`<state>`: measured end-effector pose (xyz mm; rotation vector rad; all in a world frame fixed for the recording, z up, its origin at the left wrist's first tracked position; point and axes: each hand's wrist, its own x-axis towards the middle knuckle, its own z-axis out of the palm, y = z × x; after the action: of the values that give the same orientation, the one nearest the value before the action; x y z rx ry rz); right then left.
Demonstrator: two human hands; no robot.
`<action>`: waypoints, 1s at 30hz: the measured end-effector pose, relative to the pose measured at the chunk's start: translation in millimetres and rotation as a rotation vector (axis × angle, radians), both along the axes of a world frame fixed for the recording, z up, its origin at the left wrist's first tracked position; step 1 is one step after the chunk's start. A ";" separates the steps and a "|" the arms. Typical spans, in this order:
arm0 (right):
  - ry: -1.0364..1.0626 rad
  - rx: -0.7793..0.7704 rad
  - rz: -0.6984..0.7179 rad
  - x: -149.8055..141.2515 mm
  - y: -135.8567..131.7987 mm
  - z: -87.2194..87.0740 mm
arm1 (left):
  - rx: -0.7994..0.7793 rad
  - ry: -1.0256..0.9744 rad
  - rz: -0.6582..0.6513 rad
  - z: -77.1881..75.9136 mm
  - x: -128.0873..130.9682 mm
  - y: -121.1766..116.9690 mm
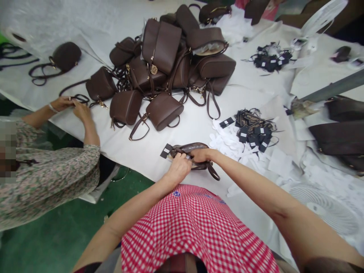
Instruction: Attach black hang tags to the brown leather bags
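A small dark brown handbag lies at the table's near edge with its mouth turned up and a pale lining showing. My left hand is closed on the near rim of its opening. The fingers of my right hand go down into the mouth and are hidden there. A black hang tag with a white label sticks out to the left of the bag. Its brown strap loops out on the right, below my right wrist.
Brown handbags are heaped at the table's far middle. Black tags lie on white paper pieces to the right, with another tag pile beyond. A white fan stands at lower right. At left, a co-worker's hands hold a strap.
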<state>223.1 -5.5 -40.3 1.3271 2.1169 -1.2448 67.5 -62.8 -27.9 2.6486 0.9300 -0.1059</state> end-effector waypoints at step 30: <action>0.214 0.701 -0.397 57.6 -55.0 72.3 | -0.453 -0.635 0.204 25.7 34.5 45.0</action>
<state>280.8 -60.5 32.0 2.0581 2.6722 -0.8069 102.0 -17.8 -2.1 1.9623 0.8197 0.4855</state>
